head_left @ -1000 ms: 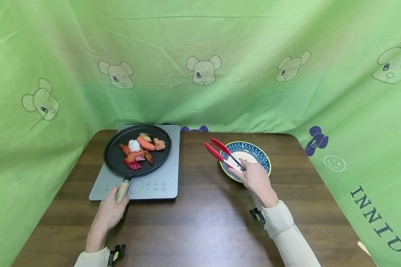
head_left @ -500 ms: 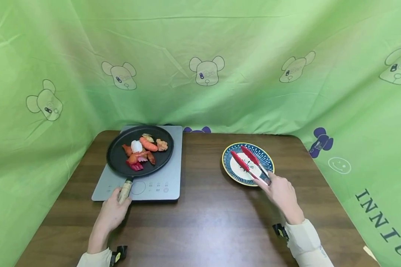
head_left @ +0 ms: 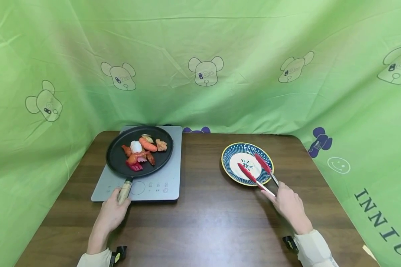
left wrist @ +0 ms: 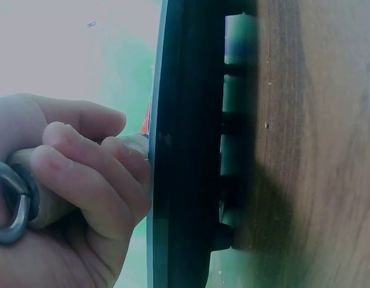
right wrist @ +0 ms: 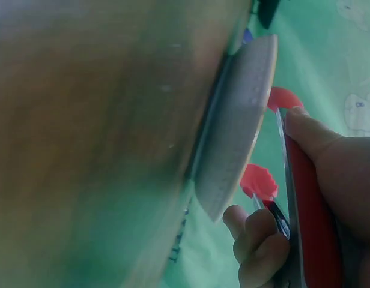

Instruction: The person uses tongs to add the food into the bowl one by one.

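My left hand (head_left: 113,214) grips the pale handle (head_left: 124,190) of a black frying pan (head_left: 115,159); the left wrist view shows the fingers curled round it, a metal ring at its end. In the pan lie several food pieces, among them a sausage-like orange piece (head_left: 147,144), a white lump (head_left: 136,147) and a brown nugget (head_left: 161,145). My right hand (head_left: 290,204) holds red-tipped tongs (head_left: 248,173), their arms spread apart with nothing between the tips. Those tips hang over the near right part of a blue-patterned plate (head_left: 232,168).
The pan sits on a grey induction cooker (head_left: 170,185) at the left of the wooden table (head_left: 200,222). A green curtain (head_left: 160,100) with bear drawings surrounds the table's back and sides.
My right hand has drawn back to the right and toward me with the tongs, whose tips moved from left of the plate to above it. The left hand still holds the pan handle.
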### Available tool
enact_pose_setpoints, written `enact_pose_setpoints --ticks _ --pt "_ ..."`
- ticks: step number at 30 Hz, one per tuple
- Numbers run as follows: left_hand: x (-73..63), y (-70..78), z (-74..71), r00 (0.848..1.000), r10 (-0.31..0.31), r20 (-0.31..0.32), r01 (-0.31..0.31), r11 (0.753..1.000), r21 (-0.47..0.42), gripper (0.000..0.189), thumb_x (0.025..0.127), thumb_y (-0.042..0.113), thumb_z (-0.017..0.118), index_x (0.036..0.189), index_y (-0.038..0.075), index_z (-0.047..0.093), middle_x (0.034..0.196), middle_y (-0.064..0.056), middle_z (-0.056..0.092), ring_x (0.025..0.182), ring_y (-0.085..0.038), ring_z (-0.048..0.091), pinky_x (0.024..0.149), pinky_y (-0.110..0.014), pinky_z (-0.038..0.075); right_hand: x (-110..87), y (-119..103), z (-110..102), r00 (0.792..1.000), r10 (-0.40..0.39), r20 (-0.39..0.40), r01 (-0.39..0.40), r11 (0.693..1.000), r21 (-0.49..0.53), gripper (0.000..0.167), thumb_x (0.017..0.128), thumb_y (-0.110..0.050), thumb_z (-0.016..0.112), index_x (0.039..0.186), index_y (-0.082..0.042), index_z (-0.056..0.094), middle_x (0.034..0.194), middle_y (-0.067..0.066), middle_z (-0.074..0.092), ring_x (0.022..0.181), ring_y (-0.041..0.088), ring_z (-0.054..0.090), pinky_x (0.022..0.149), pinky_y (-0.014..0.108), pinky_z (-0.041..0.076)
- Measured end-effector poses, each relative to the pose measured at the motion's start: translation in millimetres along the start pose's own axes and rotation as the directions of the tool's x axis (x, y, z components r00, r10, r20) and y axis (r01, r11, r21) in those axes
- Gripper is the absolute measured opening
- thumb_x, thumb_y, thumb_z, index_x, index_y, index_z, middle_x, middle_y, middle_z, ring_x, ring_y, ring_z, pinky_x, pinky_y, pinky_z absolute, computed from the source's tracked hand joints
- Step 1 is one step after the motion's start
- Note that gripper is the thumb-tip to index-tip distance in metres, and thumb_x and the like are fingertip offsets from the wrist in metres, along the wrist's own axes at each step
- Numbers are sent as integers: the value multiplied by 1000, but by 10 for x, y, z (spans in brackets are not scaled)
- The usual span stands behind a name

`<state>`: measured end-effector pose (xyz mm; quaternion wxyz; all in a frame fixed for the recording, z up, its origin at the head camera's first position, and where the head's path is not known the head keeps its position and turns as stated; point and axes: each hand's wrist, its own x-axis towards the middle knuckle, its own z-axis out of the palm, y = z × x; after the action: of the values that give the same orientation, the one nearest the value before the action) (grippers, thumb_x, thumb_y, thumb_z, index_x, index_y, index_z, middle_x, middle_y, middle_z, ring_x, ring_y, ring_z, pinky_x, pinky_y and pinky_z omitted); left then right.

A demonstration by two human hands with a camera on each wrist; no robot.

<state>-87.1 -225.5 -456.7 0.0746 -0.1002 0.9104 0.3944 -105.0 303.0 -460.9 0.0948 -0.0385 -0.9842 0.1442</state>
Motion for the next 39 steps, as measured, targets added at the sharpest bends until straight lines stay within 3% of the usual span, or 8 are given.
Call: enact_pose_setpoints --ticks 8,17,23,34,39 --pt "5 2 -21 1000 5 -17 -5 1000 0 60 95 26 50 141 -3 25 101 -25 50 70 -25 48 53 -35 39 17 40 4 999 -25 29 26 1000 -16 64 81 -52 68 85 9 47 63 16 49 52 33 52 47 49 41" --pt "-4 8 25 1000 13 -27 -13 1000 -14 56 94 24 50 139 -2 29 92 -21 52 65 -23 48 52 -35 39 49 60 -72 981 21 194 -5 996 -84 74 82 -62 59 82 10 42 64 20 50 57 40 56 52 53 43" --pt "-17 22 54 1000 14 -25 -14 1000 -15 56 94 23 51 139 -1 29 86 -18 51 62 -23 48 51 -35 40 12 81 -95 964 64 259 -40 994 -101 78 79 -68 57 81 8 42 61 17 48 52 32 54 50 48 43" --pt "-4 40 -2 998 59 -8 -58 998 36 56 94 22 50 138 -4 29 81 -16 49 61 -22 45 50 -34 38 59 78 -73 957 62 283 -37 995 -92 79 78 -69 57 84 8 39 62 16 47 53 30 53 53 47 44" --pt "-9 57 -66 996 58 61 -64 994 94 61 95 30 50 140 -4 26 83 -16 51 61 -23 49 51 -36 40 65 92 -131 956 40 291 -15 996 -88 81 76 -69 59 87 9 39 64 16 48 55 30 54 54 48 44"
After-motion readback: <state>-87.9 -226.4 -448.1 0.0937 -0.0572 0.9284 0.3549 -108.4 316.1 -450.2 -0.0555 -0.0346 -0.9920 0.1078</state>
